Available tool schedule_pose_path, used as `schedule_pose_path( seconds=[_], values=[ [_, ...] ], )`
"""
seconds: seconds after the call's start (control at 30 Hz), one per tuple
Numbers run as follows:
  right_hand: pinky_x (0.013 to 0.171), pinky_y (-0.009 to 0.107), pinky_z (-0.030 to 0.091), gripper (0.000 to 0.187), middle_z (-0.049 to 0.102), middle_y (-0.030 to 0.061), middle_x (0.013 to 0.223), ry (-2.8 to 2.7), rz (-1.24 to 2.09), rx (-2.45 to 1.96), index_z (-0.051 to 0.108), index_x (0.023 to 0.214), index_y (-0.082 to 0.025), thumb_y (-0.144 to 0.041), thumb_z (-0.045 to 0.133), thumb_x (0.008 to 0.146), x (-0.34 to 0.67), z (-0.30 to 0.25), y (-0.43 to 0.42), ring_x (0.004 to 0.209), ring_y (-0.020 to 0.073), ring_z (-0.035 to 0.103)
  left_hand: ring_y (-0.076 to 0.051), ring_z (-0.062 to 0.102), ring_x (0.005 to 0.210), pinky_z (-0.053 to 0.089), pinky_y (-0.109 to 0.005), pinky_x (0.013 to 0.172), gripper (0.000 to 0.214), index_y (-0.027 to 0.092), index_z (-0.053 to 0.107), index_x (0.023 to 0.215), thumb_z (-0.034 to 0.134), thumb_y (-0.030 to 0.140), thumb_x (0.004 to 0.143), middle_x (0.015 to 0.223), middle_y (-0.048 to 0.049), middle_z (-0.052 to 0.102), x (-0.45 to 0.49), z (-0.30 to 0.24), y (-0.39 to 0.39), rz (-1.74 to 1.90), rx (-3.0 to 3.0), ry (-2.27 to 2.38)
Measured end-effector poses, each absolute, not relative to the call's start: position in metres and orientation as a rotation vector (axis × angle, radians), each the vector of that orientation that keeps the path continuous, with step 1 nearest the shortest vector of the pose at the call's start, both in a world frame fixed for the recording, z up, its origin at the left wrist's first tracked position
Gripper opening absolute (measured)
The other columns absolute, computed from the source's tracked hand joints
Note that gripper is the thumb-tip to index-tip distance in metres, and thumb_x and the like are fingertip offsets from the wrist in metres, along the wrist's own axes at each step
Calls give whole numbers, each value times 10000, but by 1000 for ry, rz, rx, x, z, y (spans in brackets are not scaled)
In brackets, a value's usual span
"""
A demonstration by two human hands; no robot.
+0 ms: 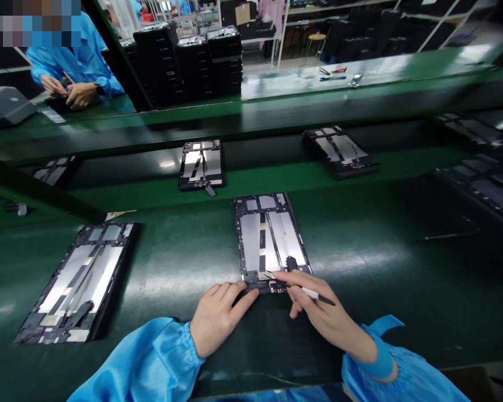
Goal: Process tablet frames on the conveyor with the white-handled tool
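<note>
A dark tablet frame (268, 234) with bright metal panels was lying flat on the green table (184, 262), directly in front of the person, its lower edge reached by both hands. The left hand (220, 318) was placed on the table at that lower edge, with its fingers (238, 296) held close together, slightly curved and apparently touching the frame, with no pinch being made. The right hand (322, 312) was held over the frame's lower right corner, and a slim white-and-black pen-like tool (314, 291) was pinched between its thumb and fingers (302, 285), its tip being directed towards the frame; the exact point of contact could not be made out. Blue smock sleeves (146, 363) were gathered at both wrists. A second tablet frame (77, 285) was lying on the table to the left, and two more frames (200, 164) were placed farther ahead. At the upper left, a tool was being handled by a co-worker's hands (69, 92), beyond stacks of black trays (159, 64).
</note>
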State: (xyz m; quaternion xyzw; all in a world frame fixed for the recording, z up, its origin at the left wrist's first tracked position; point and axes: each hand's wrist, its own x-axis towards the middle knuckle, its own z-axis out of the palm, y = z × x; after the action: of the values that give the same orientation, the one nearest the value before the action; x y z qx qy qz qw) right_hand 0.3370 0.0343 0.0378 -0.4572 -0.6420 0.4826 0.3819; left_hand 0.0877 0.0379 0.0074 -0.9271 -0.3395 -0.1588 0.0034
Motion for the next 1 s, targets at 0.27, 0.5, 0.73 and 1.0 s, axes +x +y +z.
schedule_pose_path(
  seconds=[0.27,0.5,0.73,1.0],
  values=[
    [540,254,522,159,668,7,702,-1650,1243,-1333,635,998,-192,-234,516,901,326,28,31,551,145,632,-179,594,851,503,-314,703,343,192,527,1295,354,144,1003,1100,-97,612,88,4,36,-508,-2910,-1092],
    [629,271,532,140,700,18,766,-1786,1083,-1294,659,911,-207,-206,524,876,332,31,32,681,179,679,-181,600,856,514,-320,709,348,203,537,1287,348,141,1002,1100,-95,613,88,6,36,-531,-2910,-1108],
    [532,270,530,142,683,20,692,-1725,1095,-1358,660,908,-203,-231,524,880,349,29,32,611,180,665,-191,599,863,512,-328,707,334,194,539,1283,376,130,998,1105,-97,617,87,5,37,-538,-2913,-1089],
    [511,260,571,182,721,29,705,-1414,1514,-1329,689,987,-197,-314,611,871,347,31,25,518,143,652,-172,586,859,484,-293,698,226,224,601,1164,460,192,991,1047,-67,621,89,11,44,-674,-2962,-1090]
  ],
)
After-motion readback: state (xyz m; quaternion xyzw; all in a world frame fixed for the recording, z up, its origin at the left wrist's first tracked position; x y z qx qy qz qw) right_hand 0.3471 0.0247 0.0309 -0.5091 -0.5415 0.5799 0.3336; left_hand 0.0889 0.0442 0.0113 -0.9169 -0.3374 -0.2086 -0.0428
